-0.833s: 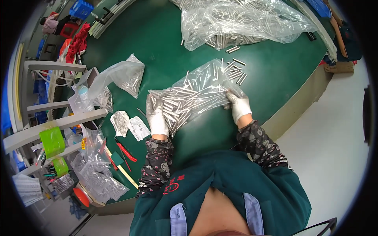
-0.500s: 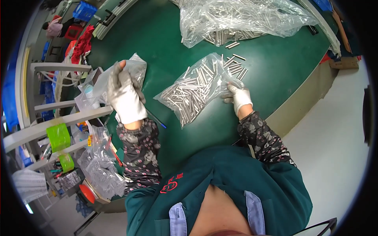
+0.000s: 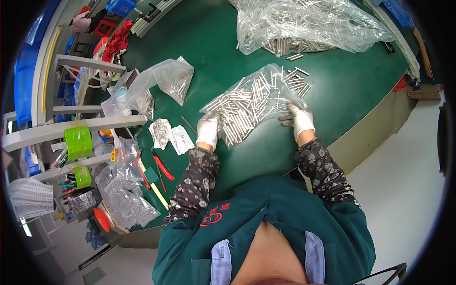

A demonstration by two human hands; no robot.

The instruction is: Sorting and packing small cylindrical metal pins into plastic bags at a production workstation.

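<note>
Returning from its raised position, the left hand [image 3: 208, 130] now meets the left edge of the clear bag of metal pins [image 3: 244, 107], mid-worktop [image 3: 259, 154]. The right hand [image 3: 299, 119] is at its right end, so both sides seem steadied; whether either grips, I cannot tell.

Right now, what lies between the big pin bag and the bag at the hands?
Loose metal pins on the green tabletop, in the head view.
</note>
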